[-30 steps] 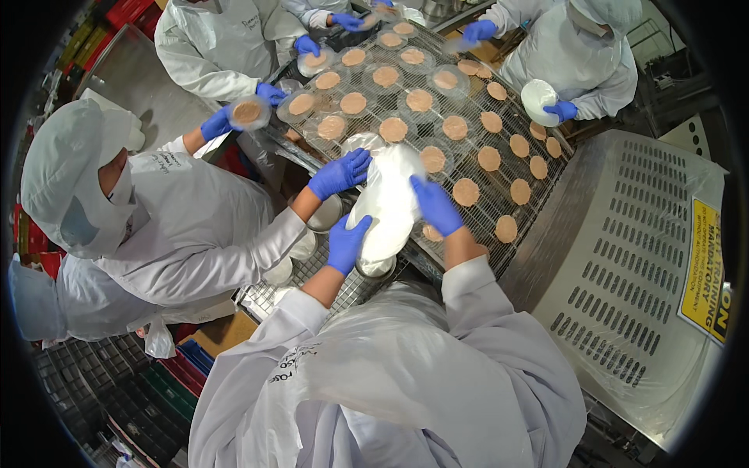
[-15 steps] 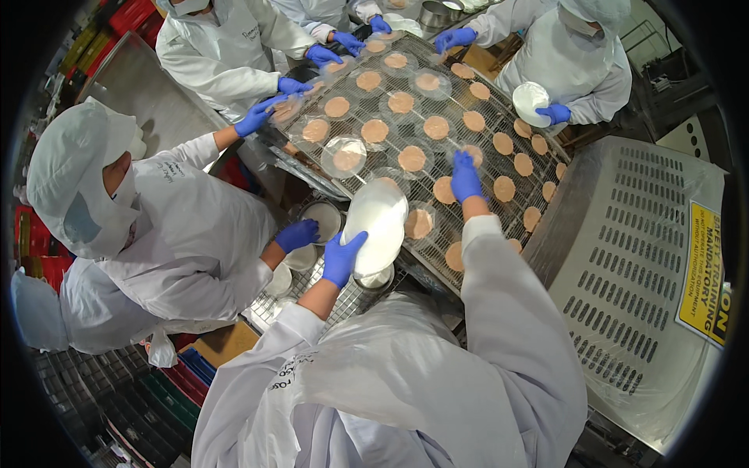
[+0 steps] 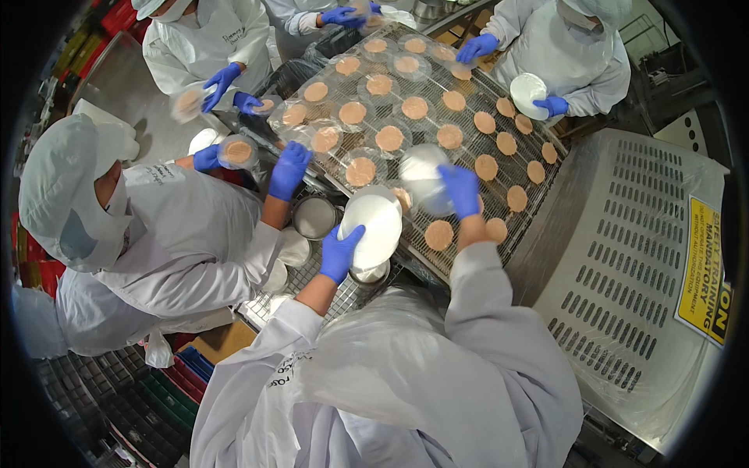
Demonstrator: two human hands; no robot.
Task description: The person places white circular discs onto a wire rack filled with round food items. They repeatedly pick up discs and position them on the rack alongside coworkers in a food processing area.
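In my gloved left hand (image 3: pixel 339 254) is a stack of thin white round sheets (image 3: pixel 376 231), held by its edge in front of the belt's near corner. My right hand (image 3: pixel 461 189), blurred by motion, pinches one thin, whitish round sheet (image 3: pixel 425 179) just above the belt, right of the stack. Under and around it, flat round pinkish patties (image 3: pixel 438 235) lie on a wire mesh conveyor belt (image 3: pixel 468 204). Toward the left and far side, many patties rest with clear round sheets about them, such as this patty (image 3: pixel 389 139); those on the right lie bare.
Co-workers in white with blue gloves stand left, at the back and far right; one's hand (image 3: pixel 289 168) reaches the belt's left edge. A round metal container (image 3: pixel 315 217) and a wire rack (image 3: pixel 257 312) are left of my left hand. A slotted metal cover (image 3: pixel 624 257) borders the right.
My right hand has drawn back slightly and now holds a single sheet. The left co-worker has lifted a patty with a sheet off the belt side. Patties on the belt have shifted.
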